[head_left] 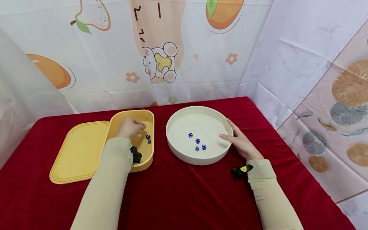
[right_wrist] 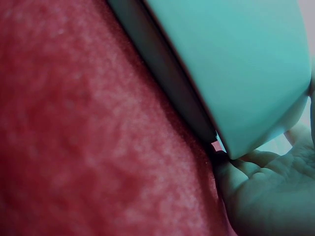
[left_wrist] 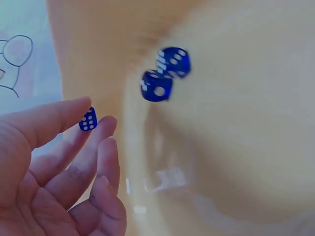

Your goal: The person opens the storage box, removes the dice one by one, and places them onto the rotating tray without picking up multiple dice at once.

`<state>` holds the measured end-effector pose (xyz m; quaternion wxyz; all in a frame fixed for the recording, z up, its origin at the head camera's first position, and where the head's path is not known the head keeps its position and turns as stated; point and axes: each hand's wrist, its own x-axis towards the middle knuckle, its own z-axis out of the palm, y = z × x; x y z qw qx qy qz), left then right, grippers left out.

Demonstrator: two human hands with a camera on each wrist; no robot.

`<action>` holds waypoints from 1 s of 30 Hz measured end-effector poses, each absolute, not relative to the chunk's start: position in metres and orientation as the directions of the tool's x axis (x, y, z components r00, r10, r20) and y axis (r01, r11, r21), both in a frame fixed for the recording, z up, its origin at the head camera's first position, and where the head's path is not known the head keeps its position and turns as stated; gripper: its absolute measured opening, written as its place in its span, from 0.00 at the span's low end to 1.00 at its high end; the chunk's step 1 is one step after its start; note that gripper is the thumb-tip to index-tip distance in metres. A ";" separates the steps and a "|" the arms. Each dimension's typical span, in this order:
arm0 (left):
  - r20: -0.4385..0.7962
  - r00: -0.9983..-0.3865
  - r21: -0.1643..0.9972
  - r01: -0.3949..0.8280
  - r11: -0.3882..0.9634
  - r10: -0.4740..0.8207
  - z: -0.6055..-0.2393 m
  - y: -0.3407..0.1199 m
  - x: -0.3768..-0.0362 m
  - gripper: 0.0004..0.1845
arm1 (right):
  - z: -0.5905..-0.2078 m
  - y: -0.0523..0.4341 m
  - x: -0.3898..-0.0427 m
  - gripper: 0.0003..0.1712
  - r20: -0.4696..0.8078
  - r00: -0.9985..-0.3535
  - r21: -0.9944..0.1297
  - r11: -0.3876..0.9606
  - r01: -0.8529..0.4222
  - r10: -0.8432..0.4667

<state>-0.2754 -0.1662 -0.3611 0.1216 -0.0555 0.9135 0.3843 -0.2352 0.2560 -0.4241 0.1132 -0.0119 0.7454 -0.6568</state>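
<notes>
Fingertips (left_wrist: 93, 125) of left hand (head_left: 129, 127) pinch blue die (left_wrist: 88, 119); right hand (head_left: 242, 142) relaxed against white tray (head_left: 185, 156).

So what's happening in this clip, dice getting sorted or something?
A person sits at a red table with a yellow box, its lid lying beside it, and a round white tray. The left hand is inside the box, pinching one blue die between thumb and fingertips; two more dice lie in the box. The right hand rests flat against the tray's rim. Four blue dice lie in the tray.
</notes>
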 end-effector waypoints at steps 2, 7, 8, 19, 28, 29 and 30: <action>-0.261 -0.965 0.702 -0.192 0.685 -0.004 -0.358 -0.165 -0.276 0.19 | -0.423 0.255 -0.235 0.54 -0.155 -0.974 -0.982 0.137 0.133 -0.165; -0.226 -0.974 0.722 -0.154 0.674 0.020 -0.347 -0.159 -0.280 0.20 | -0.423 0.256 -0.236 0.55 -0.152 -0.974 -0.982 0.137 0.129 -0.168; -0.214 -0.977 0.726 -0.144 0.672 0.021 -0.345 -0.157 -0.280 0.20 | -0.423 0.256 -0.236 0.54 -0.151 -0.974 -0.982 0.138 0.128 -0.170; -0.086 -0.996 0.780 -0.045 0.624 0.035 -0.318 -0.130 -0.273 0.20 | -0.424 0.255 -0.235 0.54 -0.161 -0.974 -0.982 0.128 0.141 -0.161; -0.018 -0.997 0.816 0.029 0.577 0.076 -0.310 -0.105 -0.271 0.19 | -0.422 0.255 -0.235 0.54 -0.163 -0.974 -0.979 0.149 0.139 -0.160; -0.017 -0.997 0.817 0.033 0.576 0.081 -0.310 -0.102 -0.270 0.19 | -0.423 0.255 -0.235 0.54 -0.162 -0.974 -0.979 0.151 0.138 -0.161; -0.017 -0.996 0.815 0.035 0.578 0.084 -0.310 -0.099 -0.269 0.19 | -0.423 0.255 -0.235 0.54 -0.162 -0.973 -0.979 0.151 0.137 -0.162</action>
